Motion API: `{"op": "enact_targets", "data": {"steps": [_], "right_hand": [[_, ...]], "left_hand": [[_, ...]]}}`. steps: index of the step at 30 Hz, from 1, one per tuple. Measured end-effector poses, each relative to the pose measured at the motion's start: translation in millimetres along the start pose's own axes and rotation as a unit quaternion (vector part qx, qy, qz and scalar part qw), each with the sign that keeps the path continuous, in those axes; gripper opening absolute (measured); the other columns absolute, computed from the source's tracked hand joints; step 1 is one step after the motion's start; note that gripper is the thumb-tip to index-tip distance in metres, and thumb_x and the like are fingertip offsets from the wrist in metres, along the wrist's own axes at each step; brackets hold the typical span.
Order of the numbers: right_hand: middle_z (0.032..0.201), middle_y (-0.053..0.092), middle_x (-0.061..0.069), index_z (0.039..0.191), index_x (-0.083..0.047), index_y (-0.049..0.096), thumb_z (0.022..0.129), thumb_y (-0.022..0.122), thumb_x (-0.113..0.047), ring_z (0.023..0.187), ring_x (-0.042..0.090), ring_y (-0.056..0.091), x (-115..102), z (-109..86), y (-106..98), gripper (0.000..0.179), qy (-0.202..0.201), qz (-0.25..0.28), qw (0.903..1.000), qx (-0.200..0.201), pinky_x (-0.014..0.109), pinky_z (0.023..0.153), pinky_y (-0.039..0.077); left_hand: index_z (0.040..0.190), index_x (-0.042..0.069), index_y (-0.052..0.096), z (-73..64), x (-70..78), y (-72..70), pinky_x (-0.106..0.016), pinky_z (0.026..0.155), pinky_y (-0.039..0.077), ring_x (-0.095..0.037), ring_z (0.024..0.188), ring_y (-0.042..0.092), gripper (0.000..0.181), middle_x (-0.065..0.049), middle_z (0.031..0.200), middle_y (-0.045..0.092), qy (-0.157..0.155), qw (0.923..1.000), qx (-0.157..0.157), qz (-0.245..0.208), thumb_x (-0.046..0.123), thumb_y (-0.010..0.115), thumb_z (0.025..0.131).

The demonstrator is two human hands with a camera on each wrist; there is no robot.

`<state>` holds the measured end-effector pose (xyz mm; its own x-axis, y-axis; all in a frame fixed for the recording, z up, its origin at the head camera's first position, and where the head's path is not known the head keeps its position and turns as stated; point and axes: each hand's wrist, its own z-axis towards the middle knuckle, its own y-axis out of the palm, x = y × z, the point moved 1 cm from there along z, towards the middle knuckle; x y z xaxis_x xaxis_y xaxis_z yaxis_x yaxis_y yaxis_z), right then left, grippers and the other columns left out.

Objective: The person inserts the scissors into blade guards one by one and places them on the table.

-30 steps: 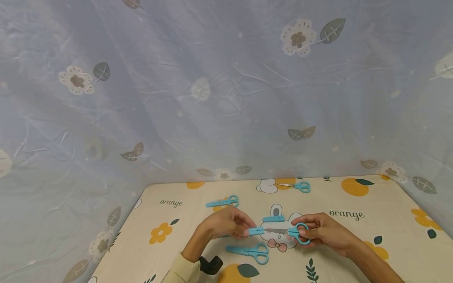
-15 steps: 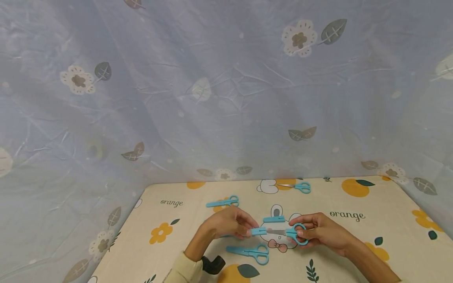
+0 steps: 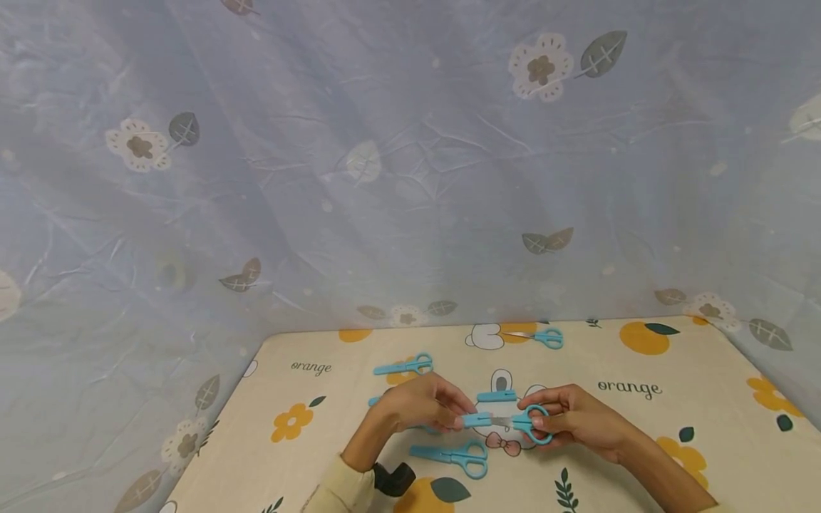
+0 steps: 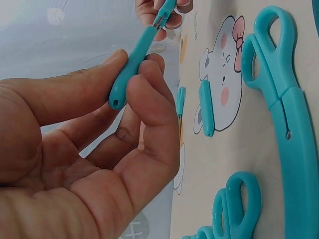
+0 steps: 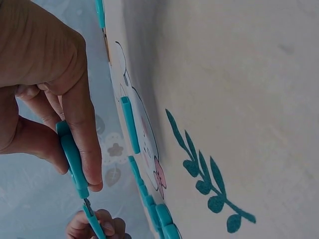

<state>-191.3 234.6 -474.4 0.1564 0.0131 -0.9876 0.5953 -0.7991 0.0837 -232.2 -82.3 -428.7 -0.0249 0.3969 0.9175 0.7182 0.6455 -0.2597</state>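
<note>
My left hand (image 3: 423, 405) pinches a light-blue blade cover (image 3: 477, 420) between thumb and fingers. Above the cloth, my right hand (image 3: 574, 422) grips light-blue scissors (image 3: 531, 423) by the handles. Their blades point left and sit partly inside the cover, with a short stretch of metal showing. The left wrist view has the cover (image 4: 132, 69) slanting up toward the other hand. A loose cover (image 3: 497, 396) lies on the cloth just behind. Nearer me lie covered scissors (image 3: 450, 456). Another light-blue piece (image 3: 374, 401) is mostly hidden by my left hand.
Scissors with bare blades (image 3: 544, 338) lie at the back of the patterned tablecloth (image 3: 648, 427). Covered scissors (image 3: 404, 365) rest farther left. A pale printed curtain (image 3: 410, 178) stands behind. A black object (image 3: 394, 479) is at the left wrist.
The cover and the scissors have come closer together, the left hand moving right and the right hand slightly left. Less of the blades shows now. The things on the cloth stay put.
</note>
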Motion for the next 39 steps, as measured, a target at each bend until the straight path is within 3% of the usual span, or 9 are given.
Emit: {"op": "enact_targets", "data": {"steps": [12, 21, 29, 39], "right_hand": [[0.103, 0.081, 0.002, 0.145, 0.015, 0.053, 0.106, 0.066, -0.011, 0.089, 0.013, 0.079, -3.4, 2.8, 3.2, 0.049, 0.007, -0.001, 1.0, 0.004, 0.029, 0.076, 0.065], [0.101, 0.082, 0.0, 0.143, 0.012, 0.058, 0.107, 0.065, -0.01, 0.089, 0.011, 0.079, 0.3, 3.3, 2.7, 0.042, 0.0, 0.01, 0.9999, -0.005, 0.028, 0.077, 0.065], [0.099, 0.08, 0.0, 0.144, 0.018, 0.052, 0.106, 0.067, -0.01, 0.087, 0.01, 0.078, 2.6, 4.6, 5.9, 0.05, 0.001, 0.003, 1.0, 0.005, 0.028, 0.075, 0.065], [0.098, 0.08, 0.001, 0.142, 0.021, 0.051, 0.104, 0.07, -0.01, 0.085, 0.011, 0.078, 5.9, 7.6, 8.6, 0.053, 0.0, -0.015, 0.9995, 0.027, 0.029, 0.074, 0.065]], "left_hand": [[0.114, -0.002, 0.08, 5.3, 0.0, 6.0, -0.033, 0.077, 0.063, -0.011, 0.077, 0.07, 0.019, 0.002, 0.088, 0.075, 0.008, 0.9999, -0.01, -0.008, -0.003, 0.073, 0.096], [0.111, -0.001, 0.081, 6.6, -1.3, 8.3, -0.026, 0.067, 0.057, -0.012, 0.072, 0.067, 0.019, 0.0, 0.085, 0.074, 0.001, 0.9997, 0.001, -0.024, -0.006, 0.074, 0.094], [0.108, -0.002, 0.082, 7.4, -3.8, 11.5, -0.025, 0.064, 0.054, -0.012, 0.068, 0.065, 0.018, 0.001, 0.081, 0.073, -0.002, 0.9998, 0.011, -0.017, -0.008, 0.075, 0.093], [0.107, -0.003, 0.082, 8.8, -4.9, 13.7, -0.026, 0.065, 0.058, -0.012, 0.07, 0.067, 0.017, 0.0, 0.082, 0.073, 0.005, 0.9998, 0.012, -0.011, -0.009, 0.076, 0.091]]}}
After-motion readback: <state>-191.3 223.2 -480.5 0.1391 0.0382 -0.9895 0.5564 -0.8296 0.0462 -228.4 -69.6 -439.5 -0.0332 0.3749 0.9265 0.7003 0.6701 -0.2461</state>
